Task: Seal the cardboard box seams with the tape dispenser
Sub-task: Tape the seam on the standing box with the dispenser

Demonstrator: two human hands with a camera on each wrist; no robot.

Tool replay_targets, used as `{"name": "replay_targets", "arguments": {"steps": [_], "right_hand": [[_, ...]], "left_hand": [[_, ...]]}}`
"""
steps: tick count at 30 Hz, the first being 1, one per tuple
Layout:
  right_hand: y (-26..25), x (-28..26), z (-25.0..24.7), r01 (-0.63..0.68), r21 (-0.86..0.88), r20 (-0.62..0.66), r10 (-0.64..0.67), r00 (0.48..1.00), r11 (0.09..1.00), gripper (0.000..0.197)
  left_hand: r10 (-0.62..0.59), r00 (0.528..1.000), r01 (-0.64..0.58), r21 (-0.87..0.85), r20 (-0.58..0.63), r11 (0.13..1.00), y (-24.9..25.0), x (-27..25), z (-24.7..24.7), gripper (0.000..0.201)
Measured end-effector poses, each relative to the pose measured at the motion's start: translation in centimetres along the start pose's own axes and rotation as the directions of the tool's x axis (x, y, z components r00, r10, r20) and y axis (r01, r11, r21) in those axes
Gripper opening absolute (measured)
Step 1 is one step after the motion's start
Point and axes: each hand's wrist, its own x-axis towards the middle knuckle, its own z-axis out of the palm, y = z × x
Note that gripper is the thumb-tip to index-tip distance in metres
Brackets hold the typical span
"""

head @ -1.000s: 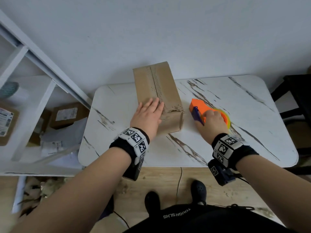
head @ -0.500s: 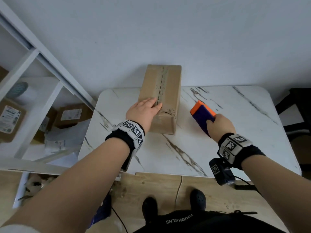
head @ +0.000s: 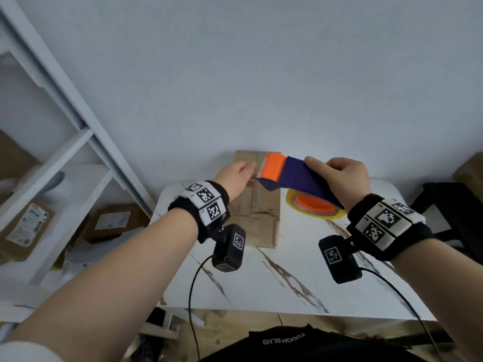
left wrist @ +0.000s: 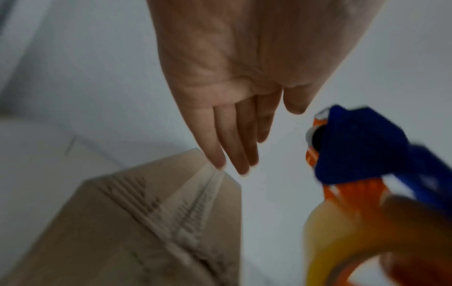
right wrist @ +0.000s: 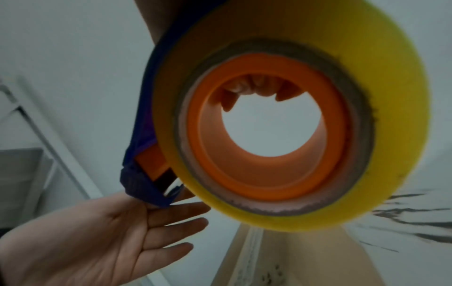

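Observation:
A long cardboard box (head: 257,218) lies on the marble table (head: 300,270), its top seam (left wrist: 195,203) carrying worn tape. My right hand (head: 339,176) grips the blue and orange tape dispenser (head: 295,173) in the air above the box; its yellow tape roll (right wrist: 281,116) fills the right wrist view, with my fingers curled in the orange core. My left hand (head: 235,176) hovers over the box's far end with straight fingers (left wrist: 232,154), holding nothing, close to the dispenser's orange mouth (head: 273,165).
A white shelf unit (head: 65,165) at the left holds labelled parcels (head: 26,228). A dark chair (head: 452,205) stands beyond the table's right edge. The wall rises right behind the box. Cables hang from both wrist cameras over the table's near edge.
My right hand lifted the dispenser off the table and carried it left above the box. My left hand left the box top and rose toward the dispenser's front.

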Motion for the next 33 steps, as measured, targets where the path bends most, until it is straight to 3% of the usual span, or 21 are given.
{"name": "replay_targets", "arguments": {"steps": [2, 5, 11, 17, 23, 27, 33], "right_hand": [[-0.8, -0.3, 0.3, 0.038, 0.009, 0.039, -0.038, 0.999, 0.999, 0.046], [-1.5, -0.7, 0.9, 0.078, 0.021, 0.082, -0.080, 0.993, 0.997, 0.045], [-1.9, -1.3, 1.9, 0.143, -0.011, 0.119, -0.140, 0.983, 0.990, 0.046], [-1.9, -1.8, 2.6, 0.173, -0.180, 0.261, -0.123, 0.957, 0.968, 0.046], [-0.6, -1.2, 1.6, 0.145, -0.272, 0.297, -0.061, 0.953, 0.951, 0.041], [1.6, -0.5, -0.6, 0.090, -0.356, 0.276, 0.013, 0.961, 0.930, 0.040], [2.7, 0.4, -0.6, 0.094, -0.429, 0.272, 0.029, 0.962, 0.899, 0.044]], "left_hand": [[-0.139, 0.983, 0.174, -0.369, 0.120, 0.913, 0.4, -0.7, -0.8, 0.032], [-0.169, 0.968, 0.244, -0.521, 0.188, 0.818, -0.1, -1.4, -1.6, 0.024], [-0.172, 0.972, 0.227, -0.440, 0.161, 0.869, -1.5, -1.8, -2.7, 0.030], [-0.188, 0.977, 0.212, -0.332, 0.103, 0.919, -3.3, -1.6, -3.1, 0.010], [-0.269, 0.962, 0.262, -0.396, 0.040, 0.880, -6.3, -1.5, -3.8, 0.007], [-0.376, 0.926, 0.335, -0.373, -0.040, 0.865, -9.5, -1.5, -5.1, 0.008], [-0.376, 0.925, 0.335, -0.359, -0.049, 0.871, -10.3, -1.4, -3.6, 0.006]]}}
